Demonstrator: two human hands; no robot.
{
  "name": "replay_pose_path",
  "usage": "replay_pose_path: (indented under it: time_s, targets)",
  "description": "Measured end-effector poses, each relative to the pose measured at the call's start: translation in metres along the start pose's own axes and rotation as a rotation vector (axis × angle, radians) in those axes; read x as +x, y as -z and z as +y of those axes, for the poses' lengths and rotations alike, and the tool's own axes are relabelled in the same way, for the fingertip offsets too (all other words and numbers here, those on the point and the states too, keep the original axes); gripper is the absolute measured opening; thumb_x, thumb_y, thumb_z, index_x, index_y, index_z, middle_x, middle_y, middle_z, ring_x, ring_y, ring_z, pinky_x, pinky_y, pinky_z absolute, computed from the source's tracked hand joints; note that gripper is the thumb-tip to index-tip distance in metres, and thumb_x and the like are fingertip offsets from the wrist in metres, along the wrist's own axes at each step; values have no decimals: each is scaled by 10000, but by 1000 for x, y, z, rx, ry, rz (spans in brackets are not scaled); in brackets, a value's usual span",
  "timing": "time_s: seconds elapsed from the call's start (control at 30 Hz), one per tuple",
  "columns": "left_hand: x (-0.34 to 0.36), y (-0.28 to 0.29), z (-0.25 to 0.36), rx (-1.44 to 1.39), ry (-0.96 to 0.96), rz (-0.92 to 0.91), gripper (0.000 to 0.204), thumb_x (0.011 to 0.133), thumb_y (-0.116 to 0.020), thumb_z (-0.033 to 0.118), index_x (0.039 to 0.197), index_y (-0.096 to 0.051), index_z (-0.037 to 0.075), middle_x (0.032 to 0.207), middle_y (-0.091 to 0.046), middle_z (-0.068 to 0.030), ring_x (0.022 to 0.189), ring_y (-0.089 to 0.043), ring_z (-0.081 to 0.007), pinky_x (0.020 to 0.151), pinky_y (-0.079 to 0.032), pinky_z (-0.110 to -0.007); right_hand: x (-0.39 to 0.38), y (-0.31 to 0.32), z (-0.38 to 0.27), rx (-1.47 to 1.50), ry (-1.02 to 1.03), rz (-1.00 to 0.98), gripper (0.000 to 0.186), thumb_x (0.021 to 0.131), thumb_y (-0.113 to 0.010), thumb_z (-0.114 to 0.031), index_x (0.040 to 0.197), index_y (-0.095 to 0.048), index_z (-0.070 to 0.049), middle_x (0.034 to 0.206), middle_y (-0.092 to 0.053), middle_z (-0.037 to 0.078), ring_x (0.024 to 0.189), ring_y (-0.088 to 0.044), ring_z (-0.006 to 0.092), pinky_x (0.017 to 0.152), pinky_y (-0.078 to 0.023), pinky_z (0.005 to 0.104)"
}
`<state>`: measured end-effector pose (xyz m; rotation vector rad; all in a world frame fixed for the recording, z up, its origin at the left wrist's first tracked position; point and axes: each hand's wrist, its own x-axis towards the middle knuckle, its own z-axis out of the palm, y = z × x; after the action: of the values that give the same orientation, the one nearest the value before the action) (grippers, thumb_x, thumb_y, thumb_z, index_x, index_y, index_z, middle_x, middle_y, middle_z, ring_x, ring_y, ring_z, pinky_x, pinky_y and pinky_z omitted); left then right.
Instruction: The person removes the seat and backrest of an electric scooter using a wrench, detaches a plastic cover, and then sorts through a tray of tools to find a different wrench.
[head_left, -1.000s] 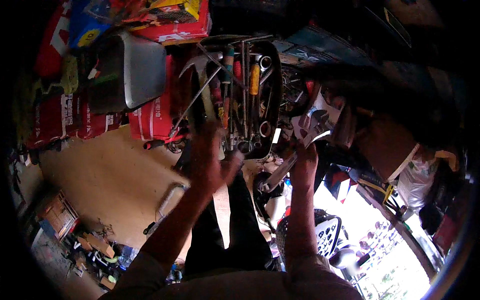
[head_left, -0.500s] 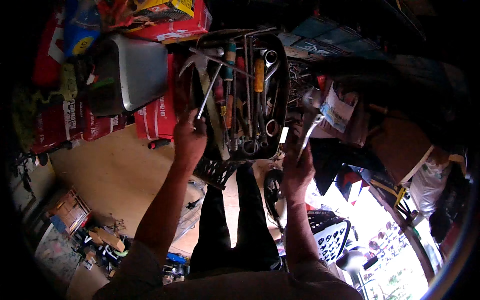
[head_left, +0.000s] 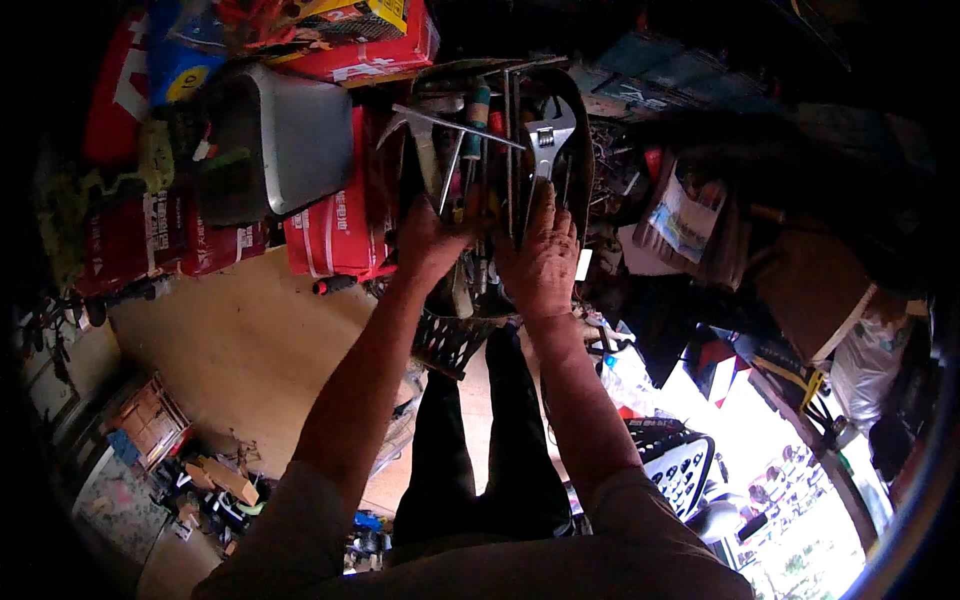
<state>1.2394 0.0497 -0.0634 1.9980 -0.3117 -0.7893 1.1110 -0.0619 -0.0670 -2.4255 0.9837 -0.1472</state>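
Wrench shifted into the tray — both hands drawn inward

Half a second ago I had the right hand out beside the tool tray; now the adjustable wrench lies in its right half, jaw end away from the body. My right hand is open, fingers stretched forward over the wrench's handle. The left hand has moved in from the tray's left edge and sits over its lower middle, at the near end of a thin metal rod — whether it grips that, I can't tell. Farther up lie a claw hammer and a green-handled tool.
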Motion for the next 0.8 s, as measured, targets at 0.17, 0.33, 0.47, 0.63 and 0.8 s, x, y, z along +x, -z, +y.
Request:
replay_pose_path:
  time_s: [0.17,0.33,0.47,0.63,0.8]
  targets:
    - [2,38,-18,-263,114,-140,444,802,-866,188,1189,-698,49,1114,-723,-62,1001,-670,-188,913,-533,-353,9,-1,12,31,90,93,847,804,-799,-398,1437,-447,43,1262,-590,295,1113,-590,481,959,-500,530]
    - [2,39,-37,-392,198,-128,405,819,-817,107,1200,-701,30,1075,-721,-56,978,-665,-182,901,-517,-339,21,3,9,119,1,-37,639,791,-814,-363,1276,-553,-39,1085,-699,227,1003,-680,446,865,-558,509]
    - [4,33,-33,-326,274,-101,375,842,-800,127,1192,-703,32,1048,-712,-46,963,-653,-181,894,-503,-339,34,14,5,124,-113,-169,515,792,-753,-397,1131,-667,-18,1037,-714,232,962,-700,409,835,-569,487]
    - [12,36,-38,-449,292,-168,354,862,-804,179,1175,-710,43,1054,-707,-38,988,-634,-176,927,-484,-349,28,15,16,374,-136,-178,466,786,-802,-372,1077,-684,-28,927,-740,210,901,-724,411,796,-590,463]
    - [10,35,-30,-462,276,-167,400,887,-816,254,1214,-693,59,1101,-693,-25,1056,-610,-163,970,-454,-344,19,3,-1,241,-229,-133,453,797,-793,-362,1095,-680,-40,935,-743,212,911,-722,423,784,-587,475]
